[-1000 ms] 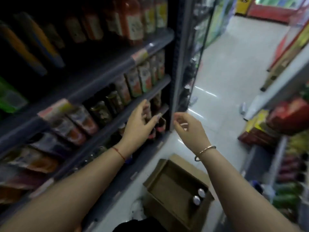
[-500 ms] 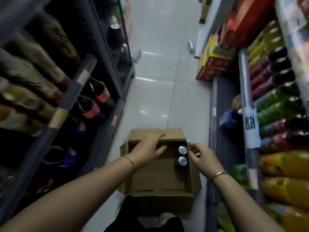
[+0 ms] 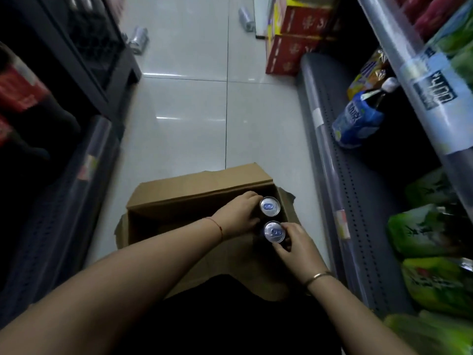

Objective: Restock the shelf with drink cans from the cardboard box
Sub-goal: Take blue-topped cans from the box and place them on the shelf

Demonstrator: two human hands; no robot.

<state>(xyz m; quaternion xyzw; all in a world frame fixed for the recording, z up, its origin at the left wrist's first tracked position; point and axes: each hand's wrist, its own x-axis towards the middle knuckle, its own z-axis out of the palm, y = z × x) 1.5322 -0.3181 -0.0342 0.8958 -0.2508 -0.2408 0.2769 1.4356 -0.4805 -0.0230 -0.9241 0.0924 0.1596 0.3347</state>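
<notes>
An open cardboard box sits on the floor in front of me. Two drink cans stand upright in its right corner, silver tops showing. My left hand is wrapped around the side of the far can. The fingers of my right hand curl around the near can. Both cans are still down inside the box. The shelf on my left is dark, with red-labelled bottles blurred at its edge.
The white tiled aisle runs ahead between two shelf units. Right shelves hold green packs and a blue-labelled bottle. Red cartons are stacked at the far right. Loose cans lie on the floor further ahead.
My view swung from the left shelf down to the box. Both hands dropped from shelf height into the box and closed around the two cans.
</notes>
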